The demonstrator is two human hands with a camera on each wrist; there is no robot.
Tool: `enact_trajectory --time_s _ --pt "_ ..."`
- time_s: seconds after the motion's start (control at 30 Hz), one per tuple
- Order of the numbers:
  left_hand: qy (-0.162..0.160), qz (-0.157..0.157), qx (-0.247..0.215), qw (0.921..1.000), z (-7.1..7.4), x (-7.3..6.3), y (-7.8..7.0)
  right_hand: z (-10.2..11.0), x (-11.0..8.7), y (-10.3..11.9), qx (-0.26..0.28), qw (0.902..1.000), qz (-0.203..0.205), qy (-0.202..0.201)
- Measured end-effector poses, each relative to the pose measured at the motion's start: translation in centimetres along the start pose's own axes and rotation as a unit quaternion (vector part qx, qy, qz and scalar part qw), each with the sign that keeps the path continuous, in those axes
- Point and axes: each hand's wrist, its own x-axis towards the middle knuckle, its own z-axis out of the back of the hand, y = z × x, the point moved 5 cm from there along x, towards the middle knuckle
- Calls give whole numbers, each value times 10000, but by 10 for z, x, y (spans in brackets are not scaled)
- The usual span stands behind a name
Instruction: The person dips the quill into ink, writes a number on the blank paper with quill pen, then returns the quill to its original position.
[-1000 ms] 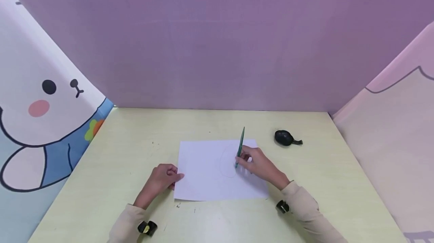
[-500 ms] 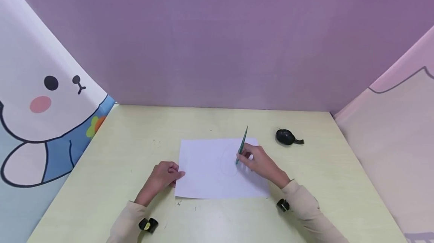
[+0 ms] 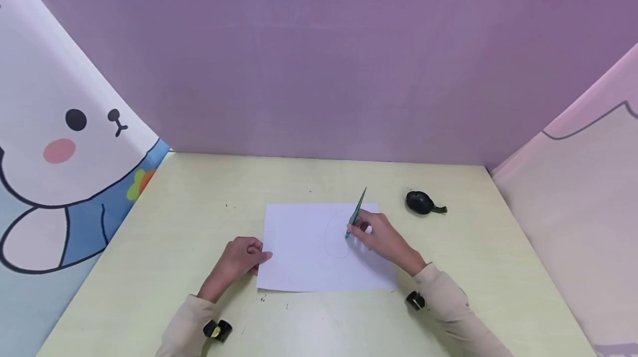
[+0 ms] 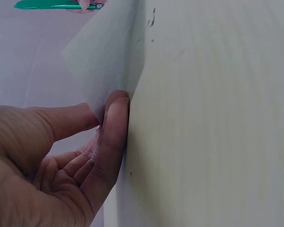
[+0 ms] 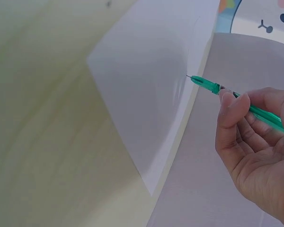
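From the head camera, my right hand point(image 3: 382, 238) pinches a green pen point(image 3: 356, 214) between thumb and fingers. The pen leans away from me, its top toward the far wall and a little to the right, its tip down on the sheet of paper point(image 3: 304, 257). The tip touches the right side of a faint oval line point(image 3: 333, 238) drawn there, so the line lies just to the left of my grip. The paper lies flat on the pale green table point(image 3: 169, 218), in the middle in front of me. My left hand point(image 3: 240, 260) rests at the left edge of the paper with loosely bent fingers, and it holds nothing. A small black object point(image 3: 420, 202) lies on the table, well apart on the right.

From the left wrist camera, my left thumb point(image 4: 114, 127) presses on the edge of the paper point(image 4: 104, 61) against the table point(image 4: 213, 118). The other fingers are relaxed. The green pen point(image 4: 52, 4) shows far at the top.

From the right wrist camera, my right hand point(image 5: 260, 142) is closed around the pen point(image 5: 236, 97). Its thin tip points away from the hand and meets the paper point(image 5: 146, 85). I judge that the right hand is the nearer one for the line, while the left only keeps the sheet in place
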Motion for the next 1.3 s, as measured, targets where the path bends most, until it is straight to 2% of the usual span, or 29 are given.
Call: enact_trajectory --time_s 0.27,0.9,1.3 --pt "6 97 -73 9999 -1 1 3 -1 1 -1 -34 10000 -27 -31" --pt "-23 -99 -90 9999 0 0 1 -3 5 -1 -23 9998 -24 -183" --pt "-37 -39 -49 10000 0 0 -1 -4 8 -1 69 9998 -170 -114"
